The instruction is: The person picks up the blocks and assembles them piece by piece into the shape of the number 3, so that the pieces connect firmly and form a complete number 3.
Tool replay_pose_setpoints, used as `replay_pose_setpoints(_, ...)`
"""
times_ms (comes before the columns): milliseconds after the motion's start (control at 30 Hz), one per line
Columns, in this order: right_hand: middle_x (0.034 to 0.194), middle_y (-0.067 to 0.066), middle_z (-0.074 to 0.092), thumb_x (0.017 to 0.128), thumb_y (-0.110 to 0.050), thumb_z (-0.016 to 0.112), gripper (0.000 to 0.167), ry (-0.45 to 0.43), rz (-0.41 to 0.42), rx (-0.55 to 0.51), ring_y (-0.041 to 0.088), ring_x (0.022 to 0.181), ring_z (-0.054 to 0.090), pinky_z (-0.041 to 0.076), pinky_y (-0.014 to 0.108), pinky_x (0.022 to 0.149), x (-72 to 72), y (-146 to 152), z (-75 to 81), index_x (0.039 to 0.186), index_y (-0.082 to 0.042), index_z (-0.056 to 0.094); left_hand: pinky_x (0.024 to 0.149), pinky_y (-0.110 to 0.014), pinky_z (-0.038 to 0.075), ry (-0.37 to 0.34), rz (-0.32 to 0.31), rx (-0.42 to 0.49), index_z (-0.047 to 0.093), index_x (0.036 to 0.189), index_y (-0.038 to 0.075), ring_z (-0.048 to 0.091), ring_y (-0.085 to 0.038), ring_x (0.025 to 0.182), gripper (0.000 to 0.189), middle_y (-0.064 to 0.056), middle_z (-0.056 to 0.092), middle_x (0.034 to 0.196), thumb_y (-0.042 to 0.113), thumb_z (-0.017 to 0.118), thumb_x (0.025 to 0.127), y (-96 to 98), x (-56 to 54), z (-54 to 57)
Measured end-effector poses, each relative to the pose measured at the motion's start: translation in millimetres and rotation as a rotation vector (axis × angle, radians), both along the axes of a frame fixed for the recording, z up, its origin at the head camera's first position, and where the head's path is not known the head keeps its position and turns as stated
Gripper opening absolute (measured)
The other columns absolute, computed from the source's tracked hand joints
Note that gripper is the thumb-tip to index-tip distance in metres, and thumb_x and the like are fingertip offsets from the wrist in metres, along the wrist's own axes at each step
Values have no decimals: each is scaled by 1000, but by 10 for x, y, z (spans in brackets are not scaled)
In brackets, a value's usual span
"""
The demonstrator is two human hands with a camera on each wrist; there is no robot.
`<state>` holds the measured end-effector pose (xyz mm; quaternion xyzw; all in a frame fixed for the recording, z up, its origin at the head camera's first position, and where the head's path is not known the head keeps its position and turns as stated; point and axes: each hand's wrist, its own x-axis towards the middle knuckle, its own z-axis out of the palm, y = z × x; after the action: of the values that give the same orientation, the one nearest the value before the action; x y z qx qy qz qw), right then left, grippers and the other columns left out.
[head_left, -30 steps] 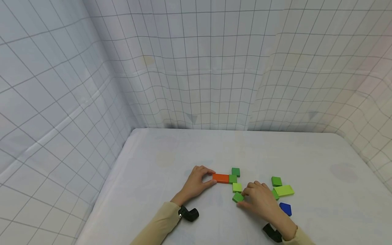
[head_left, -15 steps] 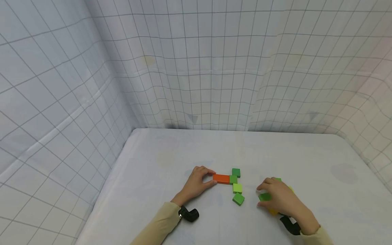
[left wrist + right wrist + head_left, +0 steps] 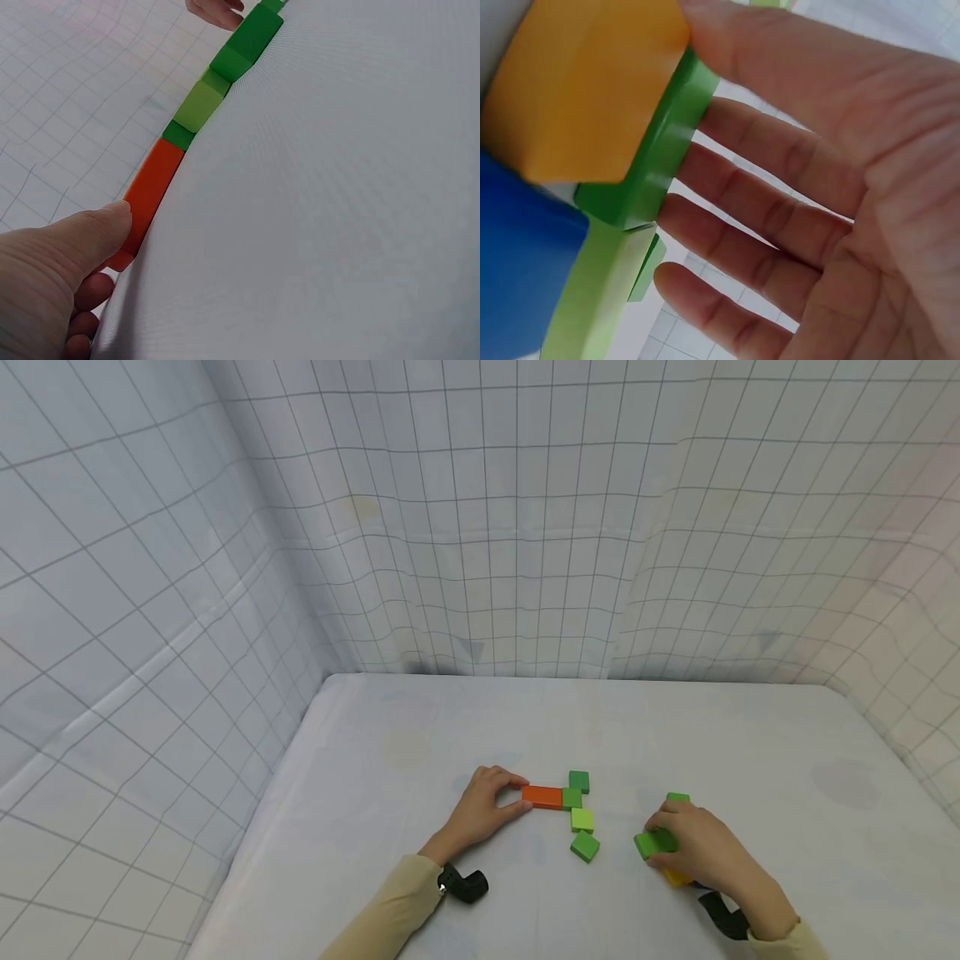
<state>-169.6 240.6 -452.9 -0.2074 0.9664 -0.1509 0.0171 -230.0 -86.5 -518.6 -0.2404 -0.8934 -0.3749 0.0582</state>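
Note:
My left hand (image 3: 480, 810) pinches the left end of a flat orange-red rectangular block (image 3: 542, 797) lying on the table; its thumb shows on the block in the left wrist view. A small green block (image 3: 572, 797) adjoins the right end. Around it sit a darker green block (image 3: 578, 782), a lime block (image 3: 582, 819) and a turned green block (image 3: 585, 846). Further right, my right hand (image 3: 701, 852) holds another green block (image 3: 652, 844) between thumb and fingers. A yellow block (image 3: 585, 82) and a blue block (image 3: 525, 255) lie close by it, partly hidden in the head view.
Beyond my right hand a green block (image 3: 678, 797) peeks out. A long lime block (image 3: 592, 292) shows in the right wrist view. The white table (image 3: 420, 735) ends at a grid-patterned curtain (image 3: 495, 527) behind, with more curtain on both sides.
My right hand has left the turned green block, moved right to the other blocks and taken hold of a green one. My left hand stays on the orange-red block.

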Motion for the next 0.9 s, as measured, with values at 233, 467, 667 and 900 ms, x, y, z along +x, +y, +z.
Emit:
replay_pose_setpoints(233, 89, -5, 61, 63, -18, 88, 30, 12, 18, 4, 16, 83, 58, 49, 38, 74, 15, -42, 1, 88, -12, 73, 83, -31, 39, 23, -8, 14, 68, 110, 18, 44, -11, 94, 31, 9, 59, 101, 35, 72, 85, 4, 5, 2)
replay_pose_setpoints(467, 87, -6, 61, 63, -17, 88, 30, 46, 64, -1, 18, 85, 58, 49, 36, 74, 38, -132, -15, 89, -11, 73, 83, -31, 38, 15, -3, 15, 68, 110, 18, 44, -11, 93, 31, 9, 59, 102, 35, 72, 85, -2, 9, 4)
replay_pose_setpoints(667, 86, -9, 60, 64, -20, 87, 31, 57, 155, 3, 14, 81, 57, 48, 35, 71, 69, -196, -13, 91, -12, 74, 83, -30, 39, 14, 0, 11, 68, 111, 19, 44, -11, 93, 31, 10, 59, 102, 36, 72, 85, -6, 9, -4)
replay_pose_setpoints(900, 90, -3, 60, 59, -21, 90, 42, 82, 81, 44, 17, 82, 56, 47, 37, 70, 84, -121, -27, 95, -10, 72, 82, -30, 38, 27, 2, 2, 68, 110, 19, 44, -11, 92, 31, 9, 59, 101, 37, 71, 85, 0, 12, 4)
